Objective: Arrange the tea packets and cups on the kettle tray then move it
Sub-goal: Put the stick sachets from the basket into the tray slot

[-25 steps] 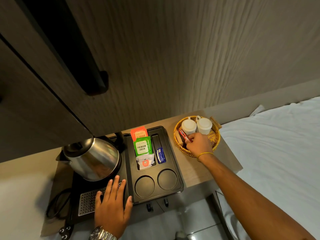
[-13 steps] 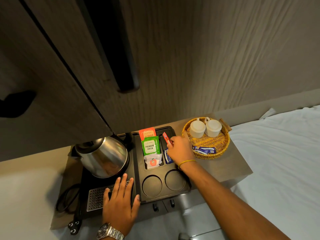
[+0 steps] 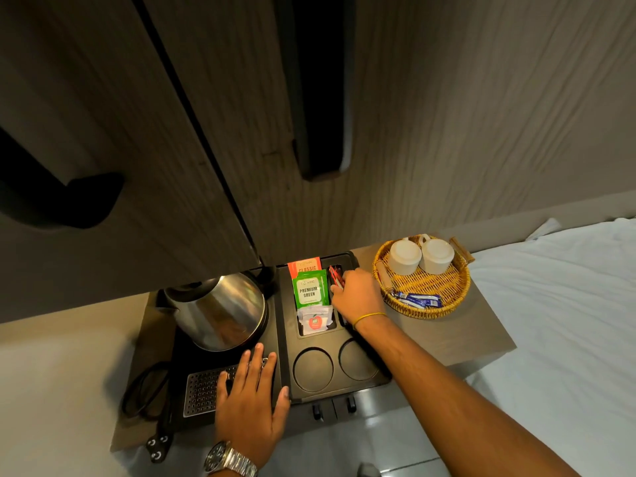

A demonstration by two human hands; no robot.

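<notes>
kettle tray: tea packets upright in wide slot | wicker basket: two cups inverted, blue sachets | right hand pinching red sachet, long axis front-to-back, over narrow slot | left hand flat, fingers spread

Right hand covers most of the narrow slot on the kettle tray; only the tip of the red sachet shows. Orange packet half hidden behind green packet. Blue sachets: print unreadable, count unclear.
</notes>
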